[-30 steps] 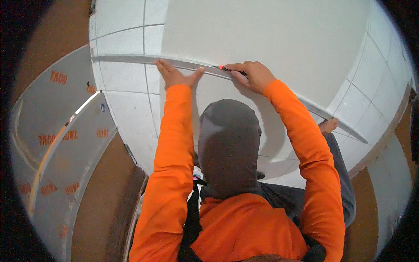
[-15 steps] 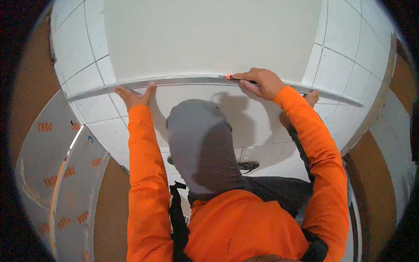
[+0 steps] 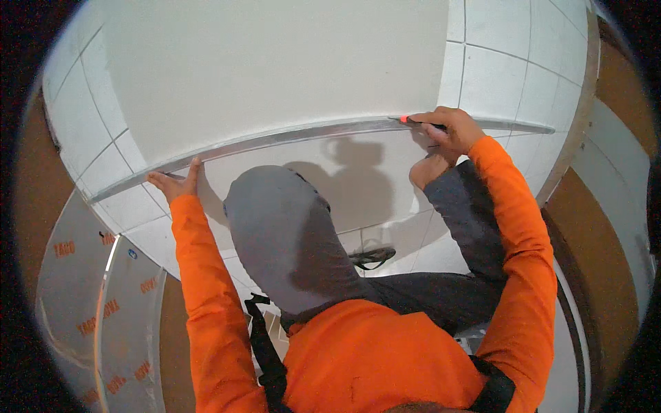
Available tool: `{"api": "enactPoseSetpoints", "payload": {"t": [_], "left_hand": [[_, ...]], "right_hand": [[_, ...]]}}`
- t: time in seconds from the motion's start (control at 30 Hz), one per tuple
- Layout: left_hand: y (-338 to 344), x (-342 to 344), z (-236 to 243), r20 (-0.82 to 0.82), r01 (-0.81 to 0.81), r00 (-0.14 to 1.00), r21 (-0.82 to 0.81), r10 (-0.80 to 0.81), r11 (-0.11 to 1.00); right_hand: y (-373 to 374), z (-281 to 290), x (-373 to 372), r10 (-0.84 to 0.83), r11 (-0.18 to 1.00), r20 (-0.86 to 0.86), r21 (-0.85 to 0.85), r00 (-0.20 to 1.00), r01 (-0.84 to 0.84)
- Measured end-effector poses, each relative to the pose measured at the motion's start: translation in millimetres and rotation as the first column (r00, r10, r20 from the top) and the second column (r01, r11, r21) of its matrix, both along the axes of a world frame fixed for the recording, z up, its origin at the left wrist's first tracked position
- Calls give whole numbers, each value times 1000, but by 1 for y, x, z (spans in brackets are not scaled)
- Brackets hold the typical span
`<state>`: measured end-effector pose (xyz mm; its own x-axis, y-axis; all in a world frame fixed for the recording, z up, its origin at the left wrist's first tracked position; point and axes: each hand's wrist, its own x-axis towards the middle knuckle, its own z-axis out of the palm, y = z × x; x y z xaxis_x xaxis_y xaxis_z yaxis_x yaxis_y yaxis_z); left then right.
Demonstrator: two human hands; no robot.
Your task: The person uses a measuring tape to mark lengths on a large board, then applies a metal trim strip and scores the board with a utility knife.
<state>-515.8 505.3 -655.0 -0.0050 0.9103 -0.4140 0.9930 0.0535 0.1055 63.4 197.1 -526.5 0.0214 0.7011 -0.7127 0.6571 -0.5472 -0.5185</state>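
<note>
A long metal straightedge (image 3: 275, 141) lies across a large off-white sheet (image 3: 275, 62), reaching past both its sides. My left hand (image 3: 177, 182) presses on the bar toward its left end, thumb and fingers spread. Farther right, my right hand (image 3: 451, 131) is closed round a slim cutter knife (image 3: 405, 120) with a black handle and an orange-red front. Its thin tip points left and rests along the bar's far edge. My bare foot (image 3: 428, 171) is just below the right hand, close to the bar.
White floor tiles (image 3: 492, 76) surround the sheet. Grey printed panels (image 3: 76, 268) lie on brown flooring at the left, and another pale panel (image 3: 613, 179) is at the right. A dark sandal (image 3: 374, 257) lies by my bent grey-trousered knee (image 3: 275, 213).
My right hand has drawn the cutter knife rightward along the straightedge. The head view has shifted and tilted; my left hand stays on the bar. My right foot shows more now.
</note>
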Motion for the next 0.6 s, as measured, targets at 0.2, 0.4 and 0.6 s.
{"api": "enactPoseSetpoints", "payload": {"t": [0.2, 0.4, 0.6], "left_hand": [[2, -6, -3, 27, 19, 999, 6, -19, 1000], [4, -11, -12, 10, 38, 999, 5, -38, 999], [-3, -16, -8, 183, -71, 981, 9, 68, 997]], "right_hand": [[-30, 10, 41, 27, 998, 100, -53, 995, -21], [-56, 20, 79, 118, 989, 291, -120, 949, -86], [1, 35, 60, -86, 996, 198, 34, 977, 81]]}}
